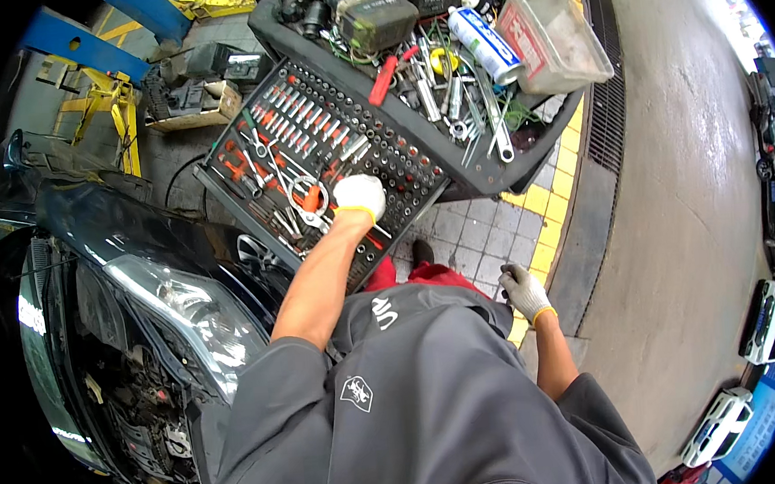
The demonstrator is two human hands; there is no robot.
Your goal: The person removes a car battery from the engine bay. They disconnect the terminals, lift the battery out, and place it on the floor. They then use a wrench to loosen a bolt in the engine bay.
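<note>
My left hand (359, 196), in a white knit glove with a yellow cuff, is over the open tool drawer (237, 197). Its fingers curl downward, closed, and whatever they may hold is hidden under the glove. Beside it lie orange-handled pliers (311, 198) and a row of small sockets (399, 155); red-marked bits (300, 112) fill the far part. My right hand (525, 292), gloved likewise, hangs by my right side, away from the drawer. Its fingers are bent inward, with something dark at their tips that I cannot make out.
Above the drawer, the cart's top tray (482, 173) holds loose wrenches (494, 115), a spray can (486, 43), a clear plastic bin (558, 42) and a battery pack (377, 20). A dark car (163, 287) with its engine bay exposed stands at left. A floor grate (607, 115) runs along the right.
</note>
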